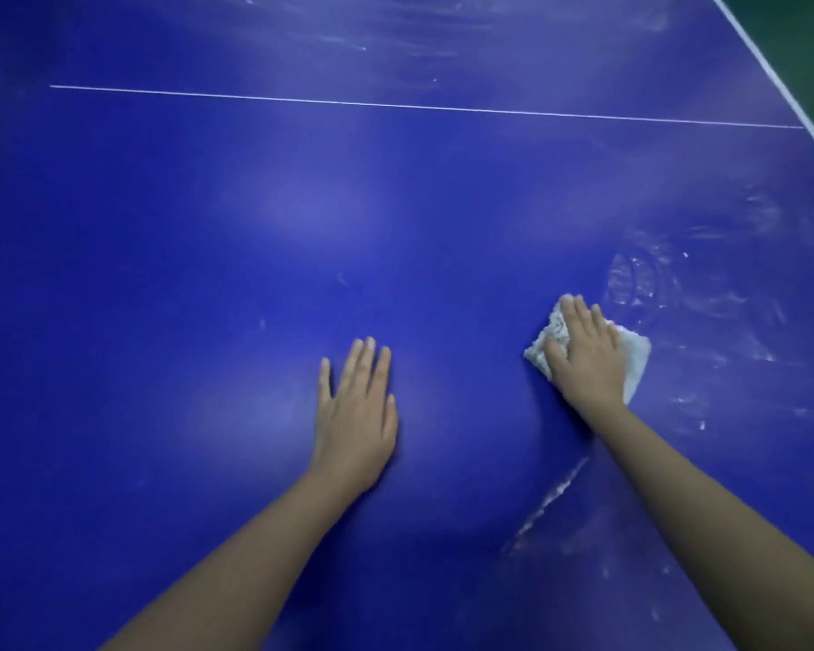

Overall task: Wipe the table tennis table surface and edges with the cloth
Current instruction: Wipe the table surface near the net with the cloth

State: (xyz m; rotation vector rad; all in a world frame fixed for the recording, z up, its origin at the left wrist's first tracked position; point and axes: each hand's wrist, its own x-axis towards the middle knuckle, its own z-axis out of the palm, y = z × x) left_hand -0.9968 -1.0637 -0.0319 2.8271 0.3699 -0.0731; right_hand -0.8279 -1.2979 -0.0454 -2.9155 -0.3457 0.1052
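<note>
Surface: blue table tennis table [255,218] fills nearly the whole frame, with soft glare patches at centre and lower left.
Centre line: thin white line [424,107] crosses the upper part of the frame, left to right, sloping slightly down toward the right.
Edge line: broad white border stripe [781,77] runs diagonally down the upper right corner; a green floor [809,25] shows beyond it.
Left hand: left hand [356,415] lies flat, palm down, on the bare table just below frame centre. Fingers are straight and slightly spread, thumb alongside. It holds nothing.
Right hand: right hand [586,357] sits at right of centre, palm down on the cloth, fingers extended and pressing it against the surface. No curl round the fabric is visible.
Cloth: white cloth [635,359], folded into a small pad, lies on the table under the right hand; its corners show left and right of the fingers.
Residue: whitish smears [649,279] and streaks mark the right side of the frame, above and to the right of the cloth; one pale streak [555,495] runs diagonally at lower right, beside the right forearm. Fainter smears show along the top of the frame.
Hands relation: well apart, both forearms entering from the bottom edge.
</note>
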